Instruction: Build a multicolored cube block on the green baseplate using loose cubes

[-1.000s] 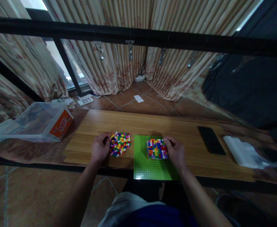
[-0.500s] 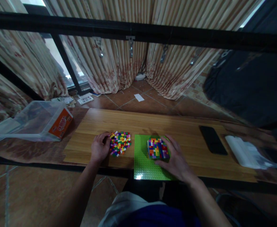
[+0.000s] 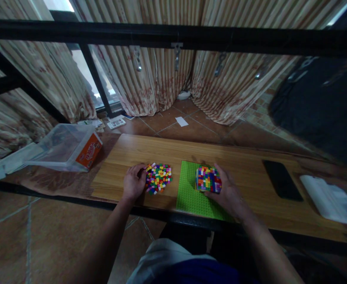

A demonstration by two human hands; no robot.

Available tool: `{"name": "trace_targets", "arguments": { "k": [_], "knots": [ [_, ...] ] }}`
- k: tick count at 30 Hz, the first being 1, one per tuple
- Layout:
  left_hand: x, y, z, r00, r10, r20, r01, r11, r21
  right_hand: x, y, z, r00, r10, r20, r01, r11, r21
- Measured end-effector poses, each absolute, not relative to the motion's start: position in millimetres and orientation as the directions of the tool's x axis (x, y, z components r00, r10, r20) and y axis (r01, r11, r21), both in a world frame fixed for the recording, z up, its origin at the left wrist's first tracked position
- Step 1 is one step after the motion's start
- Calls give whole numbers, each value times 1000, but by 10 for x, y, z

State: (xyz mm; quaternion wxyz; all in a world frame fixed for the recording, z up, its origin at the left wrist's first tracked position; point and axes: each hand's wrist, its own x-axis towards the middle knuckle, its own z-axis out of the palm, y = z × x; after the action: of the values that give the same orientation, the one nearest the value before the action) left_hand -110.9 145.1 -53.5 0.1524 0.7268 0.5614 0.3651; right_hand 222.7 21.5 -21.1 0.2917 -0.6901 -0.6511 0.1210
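A loose pile of small multicoloured toy bricks (image 3: 159,178) lies on the wooden board. At its left edge is my left hand (image 3: 134,182), thumb and fingers curled together; whatever sits between the fingertips is hidden. To the right lies a green studded baseplate (image 3: 188,197). On it stands a squarish block of toy bricks (image 3: 208,178) with a mixed-colour top. My right hand (image 3: 228,193) grips this block from the right side, with fingers at the far edge and thumb at the near edge.
A clear plastic bin (image 3: 60,148) with an orange label lies at the left. A black phone (image 3: 282,180) and a white plastic packet (image 3: 329,199) are at the right. A dark metal bar (image 3: 161,36) crosses beyond the wooden board (image 3: 149,148).
The view has shifted and tilted slightly. The baseplate and the brick block have slid a little away from me and turned slightly, with my right hand still on the block. My left hand stays at the pile.
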Motion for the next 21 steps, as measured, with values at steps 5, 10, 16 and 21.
{"name": "trace_targets", "arguments": {
  "k": [5, 10, 16, 21],
  "knots": [
    [-1103, 1443, -538, 96, 929, 357, 705, -317, 634, 1838, 188, -5, 131, 917, 376, 898, 50, -436],
    [-1099, 1440, -536, 87, 931, 356, 706, -310, 637, 1034, 216, -56, -66, 924, 377, 769, 288, -571],
    [-1096, 1427, -532, 85, 934, 346, 707, -301, 640, 620, 404, -382, -82, 943, 321, 762, 268, -590],
    [-1097, 1424, -525, 77, 940, 332, 709, -285, 644, 594, 479, -451, -105, 933, 344, 812, 280, -512]
  ]
}}
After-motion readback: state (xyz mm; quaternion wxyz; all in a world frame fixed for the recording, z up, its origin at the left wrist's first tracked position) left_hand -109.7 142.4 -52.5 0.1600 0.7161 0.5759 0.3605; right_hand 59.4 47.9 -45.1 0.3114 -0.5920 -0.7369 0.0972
